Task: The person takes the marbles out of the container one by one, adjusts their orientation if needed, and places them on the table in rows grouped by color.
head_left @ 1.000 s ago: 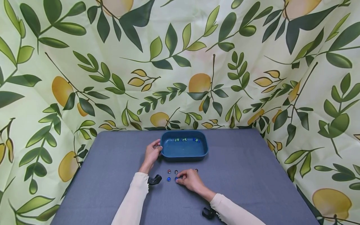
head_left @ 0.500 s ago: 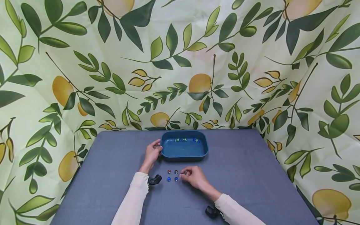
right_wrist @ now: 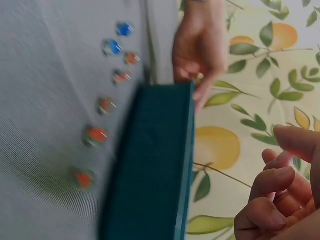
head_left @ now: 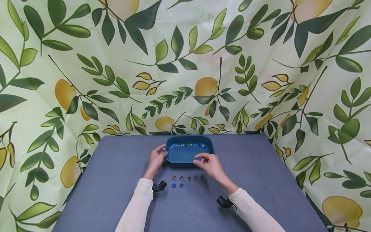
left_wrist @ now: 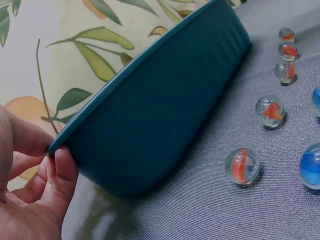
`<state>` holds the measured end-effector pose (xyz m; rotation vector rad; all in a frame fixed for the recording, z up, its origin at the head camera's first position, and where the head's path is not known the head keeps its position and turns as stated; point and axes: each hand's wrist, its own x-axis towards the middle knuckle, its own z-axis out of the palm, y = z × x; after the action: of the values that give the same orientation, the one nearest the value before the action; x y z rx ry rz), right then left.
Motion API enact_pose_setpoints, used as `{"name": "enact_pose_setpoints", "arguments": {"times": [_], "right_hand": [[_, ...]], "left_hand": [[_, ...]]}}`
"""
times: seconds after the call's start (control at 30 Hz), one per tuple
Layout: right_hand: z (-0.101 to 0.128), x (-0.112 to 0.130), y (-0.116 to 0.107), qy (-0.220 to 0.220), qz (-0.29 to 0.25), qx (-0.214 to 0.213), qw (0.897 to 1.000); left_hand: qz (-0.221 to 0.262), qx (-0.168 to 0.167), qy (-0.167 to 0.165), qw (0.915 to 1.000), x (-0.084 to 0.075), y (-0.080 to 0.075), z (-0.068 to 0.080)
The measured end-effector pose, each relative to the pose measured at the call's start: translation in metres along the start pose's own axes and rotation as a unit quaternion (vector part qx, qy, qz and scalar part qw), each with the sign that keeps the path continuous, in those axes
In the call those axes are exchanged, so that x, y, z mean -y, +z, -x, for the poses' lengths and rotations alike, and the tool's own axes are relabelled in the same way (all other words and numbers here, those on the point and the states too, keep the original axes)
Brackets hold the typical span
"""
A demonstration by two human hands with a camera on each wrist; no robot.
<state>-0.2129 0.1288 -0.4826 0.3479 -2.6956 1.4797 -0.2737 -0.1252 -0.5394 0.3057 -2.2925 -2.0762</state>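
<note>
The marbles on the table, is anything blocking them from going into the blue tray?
Only the tray's own near wall stands between the marbles and its inside. The right hand hovers over that near edge, and the left hand grips the tray's left rim.

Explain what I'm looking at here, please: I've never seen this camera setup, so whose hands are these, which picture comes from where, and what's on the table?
No machine here: a person works with two bare hands. The big picture comes from a camera on the head, looking down at a gray table in front of a leaf-and-lemon backdrop. The other two come from small cameras strapped to each wrist.

The left hand grips the left rim of a blue tray; the left wrist view shows the thumb and fingers pinching that rim. The right hand hovers by the tray's near edge with fingers curled; whether it holds a marble I cannot tell.

On the table, near the tray, lie a row of five red-centred marbles and two blue marbles. A few more marbles sit along the tray's far wall.
</note>
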Motion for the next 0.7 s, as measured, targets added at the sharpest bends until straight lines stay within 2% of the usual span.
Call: {"name": "enact_pose_setpoints", "arguments": {"times": [0.17,0.33,0.7], "right_hand": [[-0.017,0.007,-0.013,-0.022,0.000,-0.008,1.000],[-0.037,0.008,-0.016,-0.041,0.007,-0.026,0.999],[-0.073,-0.001,-0.001,-0.013,-0.029,-0.057,0.998]], "left_hand": [[-0.003,-0.001,0.003,1.0000,0.001,0.000,0.001],[-0.002,-0.001,0.002,1.0000,-0.001,0.000,0.002],[-0.003,-0.003,0.003,1.0000,0.001,0.001,0.000]]}}
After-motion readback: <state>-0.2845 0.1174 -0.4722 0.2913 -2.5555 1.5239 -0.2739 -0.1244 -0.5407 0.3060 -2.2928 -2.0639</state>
